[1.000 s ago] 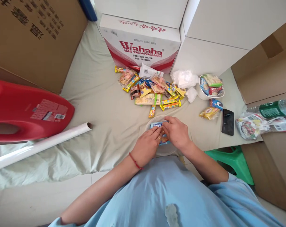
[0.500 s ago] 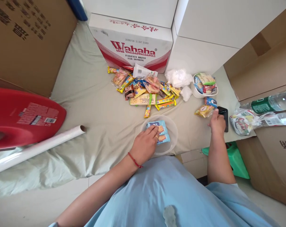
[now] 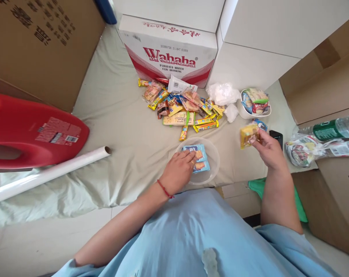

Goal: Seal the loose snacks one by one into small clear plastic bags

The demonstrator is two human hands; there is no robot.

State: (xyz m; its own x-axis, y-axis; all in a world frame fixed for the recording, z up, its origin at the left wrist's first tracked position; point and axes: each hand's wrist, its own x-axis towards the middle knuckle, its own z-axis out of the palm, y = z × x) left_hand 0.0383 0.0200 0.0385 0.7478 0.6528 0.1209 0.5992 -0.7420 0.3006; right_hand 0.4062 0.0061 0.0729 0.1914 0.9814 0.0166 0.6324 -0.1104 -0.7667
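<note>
My left hand (image 3: 180, 166) lies with its fingers stretched flat over a blue snack packet (image 3: 202, 157) in a translucent round plastic bowl (image 3: 214, 169); its thumb is hidden. Between the thumb and fingers of my right hand (image 3: 271, 149) is a yellow snack packet (image 3: 247, 135), held up over the cloth. Just behind it lies a small blue packet (image 3: 260, 124). A black phone (image 3: 276, 137) is to the right of that hand, partly covered by it. Beyond the bowl spreads a pile of wrapped snacks (image 3: 178, 118).
A white container (image 3: 241, 111) filled with snack packets stands at the back right, beside crumpled white plastic (image 3: 222, 94). Plastic bottles (image 3: 336, 129) lie far right. A Wahaha carton (image 3: 168, 54) backs the pile. On the left are a red jug (image 3: 32, 130) and a white roll (image 3: 61, 171).
My right hand has picked up the yellow packet from the cloth and raised it, uncovering part of the phone. My left hand stays on the blue packet. The whole view has shifted slightly.
</note>
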